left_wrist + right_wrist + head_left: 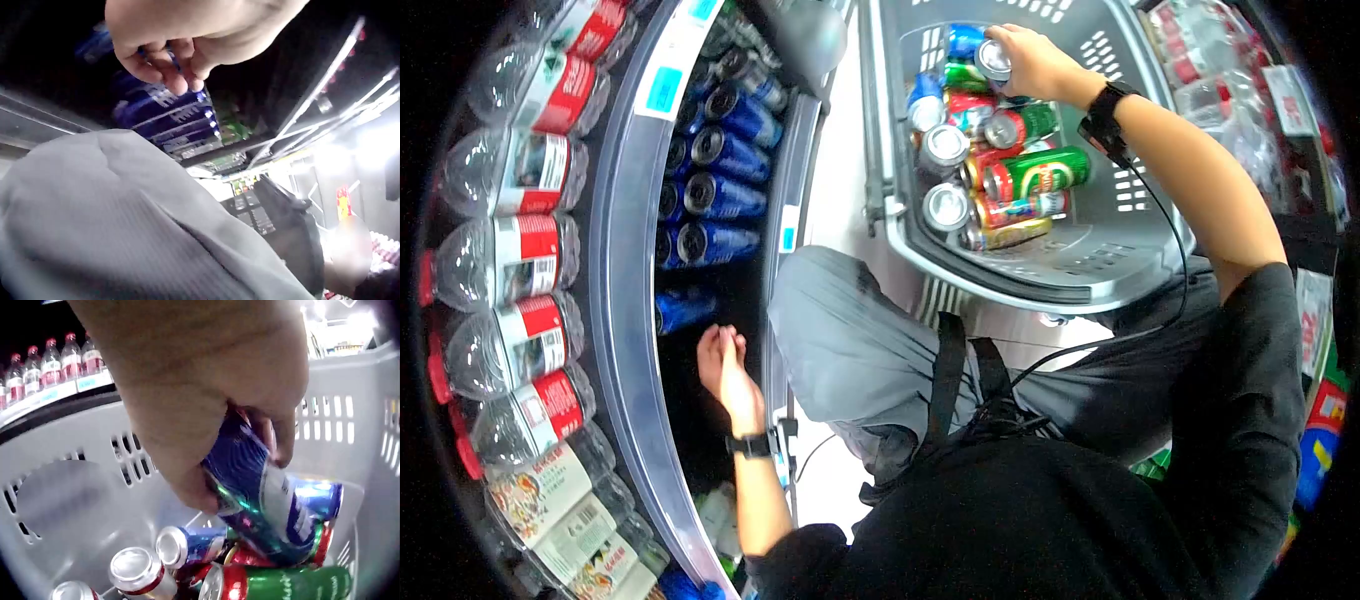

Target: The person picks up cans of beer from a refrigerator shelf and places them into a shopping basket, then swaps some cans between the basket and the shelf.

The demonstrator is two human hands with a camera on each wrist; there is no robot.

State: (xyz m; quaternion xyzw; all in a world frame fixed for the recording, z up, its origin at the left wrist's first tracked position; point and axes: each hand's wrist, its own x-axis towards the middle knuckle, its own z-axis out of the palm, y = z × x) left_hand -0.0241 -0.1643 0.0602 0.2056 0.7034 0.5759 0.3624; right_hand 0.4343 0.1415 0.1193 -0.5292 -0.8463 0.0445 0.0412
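Observation:
My right hand (1045,68) grips a blue drink can (259,481) by its upper part, fingers on one side and thumb on the other. It holds the can tilted, low inside a grey shopping basket (980,283), over other cans. Beneath it lie a green can (1052,172), a blue can (320,497) and several red, gold and silver-topped ones, some upright, some on their sides. Beside the dark lower shelf, my left hand (730,375) has loosely bent fingers and holds nothing. Nearest to it on that shelf is a blue can (687,309).
Rows of blue cans (725,150) lie on the shelf at the left, behind a grey shelf edge (622,220). Clear bottles (530,255) with red labels line the far left. Wrapped bottle packs (1215,100) stand right of the basket. My grey-trousered knee (830,330) lies between shelf and basket.

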